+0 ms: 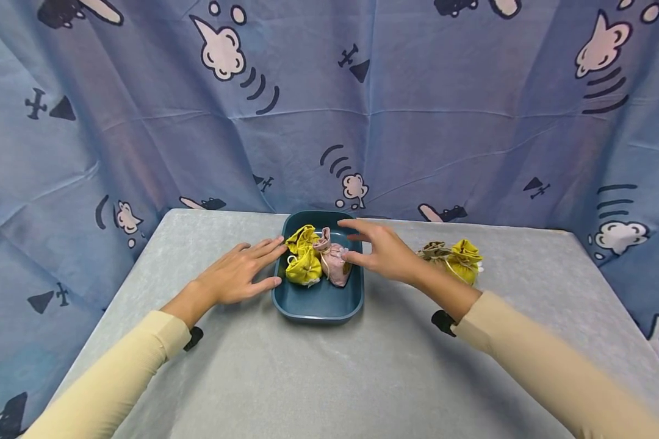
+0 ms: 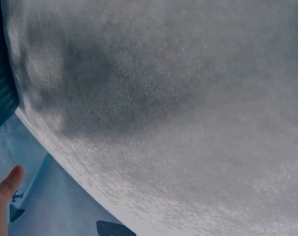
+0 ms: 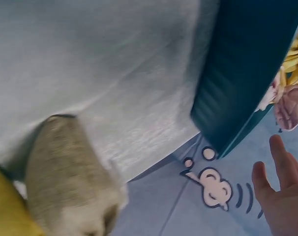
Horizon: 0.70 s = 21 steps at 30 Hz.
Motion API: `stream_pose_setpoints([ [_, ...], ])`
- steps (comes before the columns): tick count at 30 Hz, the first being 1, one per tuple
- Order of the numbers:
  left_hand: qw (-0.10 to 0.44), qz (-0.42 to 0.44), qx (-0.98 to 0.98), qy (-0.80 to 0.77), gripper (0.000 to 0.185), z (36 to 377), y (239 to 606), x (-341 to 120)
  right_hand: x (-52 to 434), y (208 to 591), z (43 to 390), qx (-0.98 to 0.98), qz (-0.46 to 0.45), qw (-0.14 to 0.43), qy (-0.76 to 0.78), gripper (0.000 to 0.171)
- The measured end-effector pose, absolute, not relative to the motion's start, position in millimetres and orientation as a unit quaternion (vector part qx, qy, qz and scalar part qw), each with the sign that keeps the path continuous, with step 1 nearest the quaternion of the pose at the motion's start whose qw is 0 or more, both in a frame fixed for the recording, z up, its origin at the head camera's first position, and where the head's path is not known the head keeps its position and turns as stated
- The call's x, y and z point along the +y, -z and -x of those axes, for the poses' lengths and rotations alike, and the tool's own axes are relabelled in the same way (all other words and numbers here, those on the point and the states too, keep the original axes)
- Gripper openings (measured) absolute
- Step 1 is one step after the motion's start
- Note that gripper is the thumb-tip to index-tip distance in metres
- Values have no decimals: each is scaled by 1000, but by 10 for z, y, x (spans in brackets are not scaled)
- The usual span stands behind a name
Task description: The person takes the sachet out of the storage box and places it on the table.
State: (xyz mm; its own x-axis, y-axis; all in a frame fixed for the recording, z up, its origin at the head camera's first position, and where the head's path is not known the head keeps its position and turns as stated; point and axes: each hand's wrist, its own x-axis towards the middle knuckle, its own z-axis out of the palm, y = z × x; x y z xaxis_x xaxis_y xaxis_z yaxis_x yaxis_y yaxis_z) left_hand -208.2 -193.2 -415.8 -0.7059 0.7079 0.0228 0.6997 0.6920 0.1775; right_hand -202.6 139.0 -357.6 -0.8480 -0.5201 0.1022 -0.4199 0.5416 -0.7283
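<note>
Pink drawstring pouch (image 1: 336, 267): lies inside the blue-green bin (image 1: 310, 303), toward its right wall, neck pointing to the bin's far side. Mustard-yellow drawstring pouch (image 1: 304, 268) beside it, on the bin's left side; whether a second yellow one lies behind, cannot tell.

Risks (judgement): the right thumb could snag the pink pouch's cord if the hand lifts away, dragging it toward the bin's rim. A push by the left fingers on the bin's wall could slide the bin along the counter (image 1: 263, 384).

Right hand (image 1: 387, 251): over the bin's right rim, fingers parted, gripping nothing; the pink pouch sits just beyond the thumb tip, contact not certain. Left hand (image 1: 233, 275): at the bin's left rim, fingers extended, holding nothing.

Right of the bin, well apart: olive-brown pouch (image 3: 68, 177) and yellow pouch (image 1: 464, 263), side by side. Behind the bin: printed blue curtain (image 1: 302, 85).
</note>
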Motion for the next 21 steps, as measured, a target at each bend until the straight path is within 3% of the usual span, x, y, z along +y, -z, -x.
stream_pose_setpoints([
  [8, 29, -380, 920, -86, 72, 2081, 4171, -1936, 1181, 3576, 2070, 878, 288, 90, 371, 67],
  [21, 30, -379, 920, -94, 72, 2088, 4177, -1943, 1047, 3647, 2112, 879, 315, 70, 351, 64],
])
